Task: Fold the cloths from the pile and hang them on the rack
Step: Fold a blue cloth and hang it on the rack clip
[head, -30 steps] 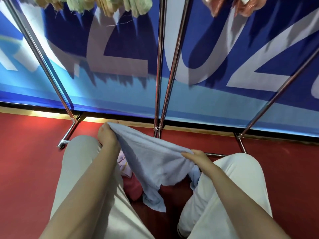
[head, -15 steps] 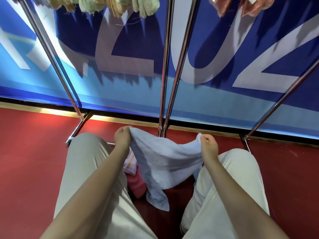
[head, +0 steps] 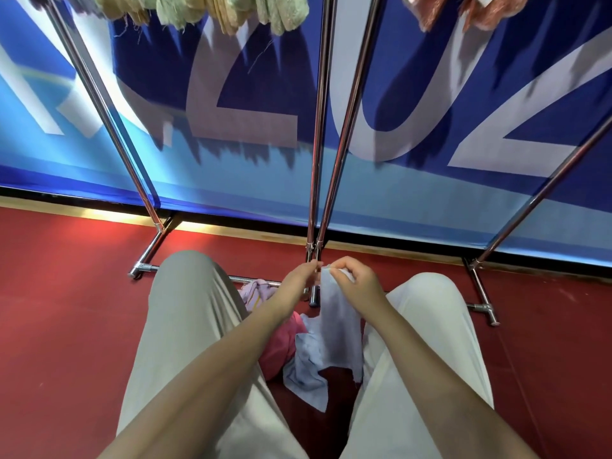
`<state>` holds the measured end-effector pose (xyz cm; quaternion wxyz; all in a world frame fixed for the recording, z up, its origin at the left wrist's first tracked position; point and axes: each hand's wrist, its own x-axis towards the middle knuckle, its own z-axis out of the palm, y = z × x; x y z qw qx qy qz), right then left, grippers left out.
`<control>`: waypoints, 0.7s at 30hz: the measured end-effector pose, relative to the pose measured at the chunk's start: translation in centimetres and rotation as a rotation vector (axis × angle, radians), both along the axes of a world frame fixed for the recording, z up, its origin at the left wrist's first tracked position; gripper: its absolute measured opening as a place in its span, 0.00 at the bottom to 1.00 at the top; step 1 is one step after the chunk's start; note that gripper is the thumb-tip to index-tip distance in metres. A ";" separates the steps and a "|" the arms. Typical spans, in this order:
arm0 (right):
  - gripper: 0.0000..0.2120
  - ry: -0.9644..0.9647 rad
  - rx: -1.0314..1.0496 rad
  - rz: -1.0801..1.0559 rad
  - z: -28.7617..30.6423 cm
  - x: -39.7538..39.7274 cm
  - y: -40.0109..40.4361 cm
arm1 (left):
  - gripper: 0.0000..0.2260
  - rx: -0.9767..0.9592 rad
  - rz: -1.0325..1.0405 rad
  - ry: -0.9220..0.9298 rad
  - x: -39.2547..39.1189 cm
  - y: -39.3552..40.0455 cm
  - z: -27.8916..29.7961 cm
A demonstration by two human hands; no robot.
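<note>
Fingers (head: 334, 271) of both hands pinch blue cloth (head: 337, 323) top corners together; rest hangs btwn knees, near rack (head: 314, 180).

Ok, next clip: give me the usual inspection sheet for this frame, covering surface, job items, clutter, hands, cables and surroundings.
Surface: red floor, bare apart from the pile and the rack feet.
Job's things: light blue cloth hanging from both hands; pink cloth and a pale pink one piled between the knees; chrome rack with green and tan cloths and orange ones already hung at the top.
Clutter: nothing seen.
Grippers: left hand and right hand meet, pinching the blue cloth's top edge together.
Cables: nothing seen.
Surroundings: blue banner with large white lettering behind the rack.
</note>
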<state>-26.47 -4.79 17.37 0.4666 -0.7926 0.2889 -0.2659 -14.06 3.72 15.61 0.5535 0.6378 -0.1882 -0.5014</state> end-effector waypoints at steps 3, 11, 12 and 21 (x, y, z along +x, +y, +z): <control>0.06 0.002 0.014 -0.052 -0.1 -0.2 -0.2 | 0.15 0.009 -0.061 0.085 -0.5 0.0 -0.2; 0.04 0.085 0.089 -0.125 -1.2 -1.5 -0.3 | 0.13 -0.032 0.031 -0.154 -1.7 0.1 -0.9; 0.03 0.107 0.092 -0.119 -1.6 -1.7 -0.1 | 0.11 -0.050 0.053 -0.194 -1.9 0.1 -0.8; 0.15 0.288 -0.019 -0.017 -5.0 -1.9 0.5 | 0.09 -0.077 0.401 -0.168 -0.8 -0.5 0.3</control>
